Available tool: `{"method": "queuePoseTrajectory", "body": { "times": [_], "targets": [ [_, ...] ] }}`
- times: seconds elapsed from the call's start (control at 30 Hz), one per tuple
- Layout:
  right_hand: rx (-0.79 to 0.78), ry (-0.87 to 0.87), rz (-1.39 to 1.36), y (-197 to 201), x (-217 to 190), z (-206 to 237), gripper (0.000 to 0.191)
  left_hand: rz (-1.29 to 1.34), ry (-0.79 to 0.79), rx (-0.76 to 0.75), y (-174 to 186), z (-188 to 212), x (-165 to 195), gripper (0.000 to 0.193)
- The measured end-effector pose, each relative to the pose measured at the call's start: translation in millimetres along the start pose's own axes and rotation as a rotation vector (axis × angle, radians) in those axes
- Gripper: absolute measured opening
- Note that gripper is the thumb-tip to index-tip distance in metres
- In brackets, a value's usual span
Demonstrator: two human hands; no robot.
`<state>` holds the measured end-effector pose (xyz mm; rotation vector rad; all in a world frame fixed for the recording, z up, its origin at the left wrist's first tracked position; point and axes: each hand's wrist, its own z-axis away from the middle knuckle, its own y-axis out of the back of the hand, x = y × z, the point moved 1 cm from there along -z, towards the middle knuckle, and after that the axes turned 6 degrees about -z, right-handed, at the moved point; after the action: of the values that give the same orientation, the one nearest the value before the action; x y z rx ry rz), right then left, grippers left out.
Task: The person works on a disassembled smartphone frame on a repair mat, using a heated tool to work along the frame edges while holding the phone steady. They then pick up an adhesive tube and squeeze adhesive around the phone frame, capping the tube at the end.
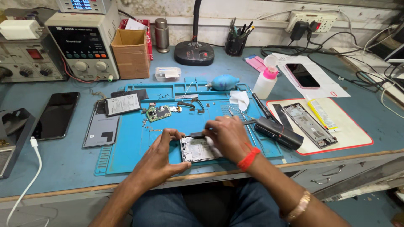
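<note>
Opened phone frame [198,149] sits at the near edge of the blue mat [134,147], insides up. Left hand [162,157] curled around the frame's left side, thumb and fingers pinching it steady. Right hand [229,136] closed on a dark flat tool [198,135], tip touching the frame's top edge. Green circuit board [158,112] lies on the mat beyond the frame; battery [122,104] just off the mat's far-left corner. Second frame [309,125] well right of the mat, on a white pad [353,134].
</note>
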<state>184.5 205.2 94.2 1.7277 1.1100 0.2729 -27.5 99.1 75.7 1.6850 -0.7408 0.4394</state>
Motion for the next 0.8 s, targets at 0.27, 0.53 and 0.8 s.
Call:
{"method": "queuePoseTrajectory", "body": {
  "times": [0.27, 0.53, 0.8],
  "targets": [
    [-0.042, -0.263, 0.05, 46.0, 47.8, 22.1, 0.023, -0.012, 0.019, -0.01, -1.8, -1.4, -0.8, 0.075],
    [-0.017, 0.002, 0.009, -5.2, -3.1, -13.6, 0.017, -0.01, 0.08, -0.048, -2.9, -3.8, -0.3, 0.078],
    [0.027, -0.014, -0.072, 6.9, -6.5, -15.7, 0.016, 0.093, 0.059, -0.025, -1.4, -3.1, -5.7, 0.085]
  ]
}}
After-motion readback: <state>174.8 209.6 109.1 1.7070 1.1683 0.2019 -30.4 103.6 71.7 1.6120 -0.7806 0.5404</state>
